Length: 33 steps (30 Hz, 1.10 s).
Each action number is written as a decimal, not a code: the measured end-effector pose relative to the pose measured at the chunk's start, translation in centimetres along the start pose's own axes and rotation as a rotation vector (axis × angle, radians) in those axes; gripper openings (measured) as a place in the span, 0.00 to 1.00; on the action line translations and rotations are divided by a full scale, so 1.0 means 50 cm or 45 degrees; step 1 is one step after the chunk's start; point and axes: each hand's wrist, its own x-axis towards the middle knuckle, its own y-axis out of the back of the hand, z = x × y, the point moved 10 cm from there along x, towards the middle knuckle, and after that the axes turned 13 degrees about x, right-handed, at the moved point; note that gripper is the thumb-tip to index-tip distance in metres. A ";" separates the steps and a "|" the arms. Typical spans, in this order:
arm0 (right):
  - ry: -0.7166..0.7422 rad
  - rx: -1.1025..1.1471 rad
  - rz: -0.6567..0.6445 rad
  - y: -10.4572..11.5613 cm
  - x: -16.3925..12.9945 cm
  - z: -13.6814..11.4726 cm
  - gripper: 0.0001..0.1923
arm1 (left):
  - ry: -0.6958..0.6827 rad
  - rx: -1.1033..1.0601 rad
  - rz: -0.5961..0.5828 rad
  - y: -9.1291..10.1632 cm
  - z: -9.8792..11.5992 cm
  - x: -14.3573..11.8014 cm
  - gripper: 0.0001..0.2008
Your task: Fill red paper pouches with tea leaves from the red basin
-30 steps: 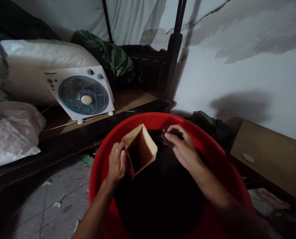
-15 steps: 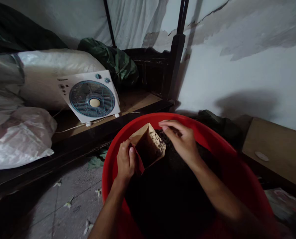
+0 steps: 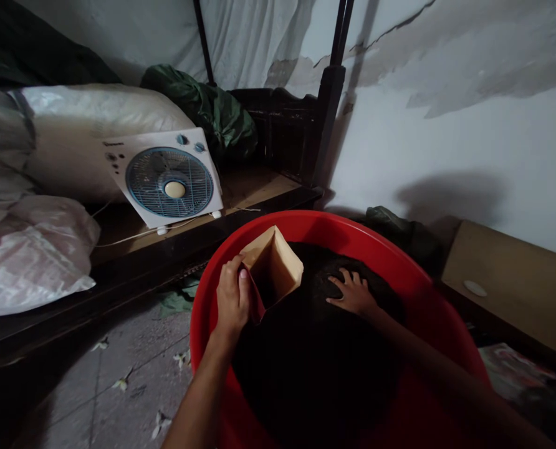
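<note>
My left hand (image 3: pixel 232 298) grips the left side of a paper bag (image 3: pixel 287 262), its thumb over the edge. The bag's mouth gapes toward me, showing tan inner walls and a dark inside; a red outer side shows near my thumb. Both are over a big red tub (image 3: pixel 381 234) holding a dark loose mass (image 3: pixel 315 362), too dim to name, though it looks like dried leaf bits. To the right of the bag, my right hand (image 3: pixel 354 293) rests on that mass with its fingers spread, holding nothing I can see.
A white box fan (image 3: pixel 175 187) stands on a wooden platform beyond the tub, among stuffed plastic sacks (image 3: pixel 105 125) and a green bundle (image 3: pixel 222 118). A tan board (image 3: pixel 516 280) lies at right. White scraps (image 3: pixel 121 383) are scattered on the floor.
My right hand has dropped from beside the bag's mouth down and right onto the dark mass, its fingers spreading. Dark bits falling at the bag's mouth are gone. My left hand keeps the bag.
</note>
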 end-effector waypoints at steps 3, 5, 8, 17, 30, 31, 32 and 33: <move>0.014 0.035 0.037 0.016 0.007 -0.001 0.31 | 0.016 -0.015 -0.008 0.003 -0.002 0.001 0.18; -0.012 0.041 0.085 0.026 0.013 0.003 0.27 | 0.038 -0.026 -0.014 0.004 -0.006 0.001 0.19; -0.046 0.049 0.114 0.033 0.027 0.011 0.29 | 0.075 -0.034 -0.008 0.005 -0.013 0.000 0.20; -0.275 0.124 0.151 0.024 0.032 0.021 0.31 | 0.057 -0.063 -0.013 0.005 -0.006 0.001 0.20; -0.092 0.668 0.163 0.063 0.020 -0.079 0.16 | 0.065 -0.085 -0.022 -0.001 -0.014 0.000 0.20; -0.075 0.751 0.210 0.086 0.025 -0.097 0.15 | 0.042 -0.075 -0.017 0.000 -0.009 0.000 0.19; -0.051 0.829 0.264 0.116 0.030 -0.116 0.14 | 0.015 -0.062 -0.017 -0.001 -0.004 0.000 0.19; -0.024 0.886 0.320 0.150 0.034 -0.138 0.14 | -0.017 -0.048 -0.025 -0.003 0.004 -0.001 0.19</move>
